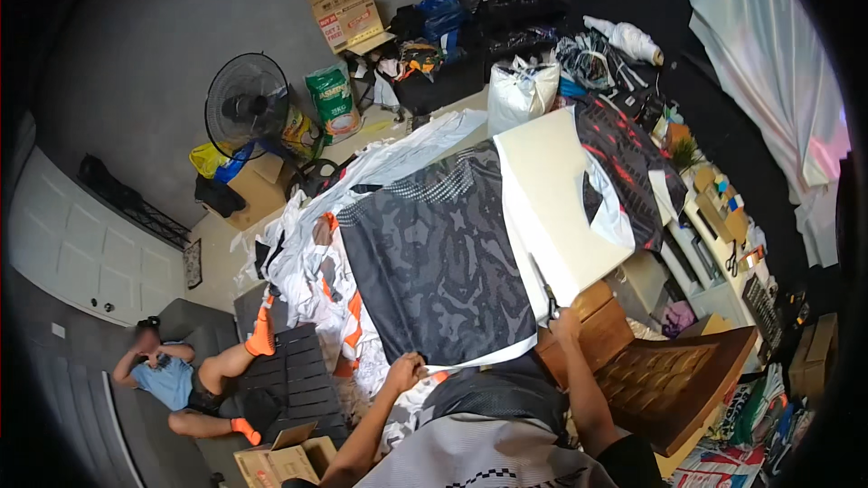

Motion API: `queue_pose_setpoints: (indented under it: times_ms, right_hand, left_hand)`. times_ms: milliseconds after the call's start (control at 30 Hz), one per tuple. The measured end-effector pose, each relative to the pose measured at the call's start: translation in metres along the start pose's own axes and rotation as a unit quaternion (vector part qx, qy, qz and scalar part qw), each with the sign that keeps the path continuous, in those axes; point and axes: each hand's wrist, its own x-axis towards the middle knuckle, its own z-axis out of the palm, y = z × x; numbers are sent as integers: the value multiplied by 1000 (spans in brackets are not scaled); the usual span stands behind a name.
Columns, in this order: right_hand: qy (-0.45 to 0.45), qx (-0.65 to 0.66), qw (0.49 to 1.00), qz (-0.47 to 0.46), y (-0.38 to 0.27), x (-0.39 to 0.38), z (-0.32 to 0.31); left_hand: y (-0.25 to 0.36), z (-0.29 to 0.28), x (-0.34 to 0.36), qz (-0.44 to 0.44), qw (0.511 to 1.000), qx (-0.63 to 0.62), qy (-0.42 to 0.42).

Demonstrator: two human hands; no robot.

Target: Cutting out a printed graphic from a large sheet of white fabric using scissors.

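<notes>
A black fabric panel [438, 253] with a grey camouflage print and white margins lies flat across the cream table [542, 154]. At its near left corner, my left hand [407, 371] is closed on the fabric's edge. My right hand [566, 325] is at the near right corner, wrapped round dark-handled scissors [552, 304]. Their blades point away from me along the white margin on the panel's right side. How far the blades are apart is too small to tell. A white fabric offcut [608, 217] hangs over the table's right side, beside a black and red printed cloth [624, 163].
A wooden chair [669, 380] stands close to my right arm. White and orange scraps [348, 307] pile up left of the panel. A white sack [523, 95] sits at the table's far end. Another person [167, 375] reclines on a sofa at the left, near a black fan [247, 107].
</notes>
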Motion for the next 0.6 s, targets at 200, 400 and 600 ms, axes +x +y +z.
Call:
queue_pose_setpoints:
  times_ms: [200, 400, 600]
  right_hand:
    - [-8, 101, 994, 41, 81, -55, -7]
    - [-54, 204, 977, 20, 151, -107, 23]
    - [-98, 249, 963, 25, 199, -154, 71]
  left_hand:
    - [-5, 77, -95, -114, 971, -185, -102]
    - [5, 154, -123, -343, 890, -208, -215]
    - [20, 163, -133, -364, 879, -199, -235]
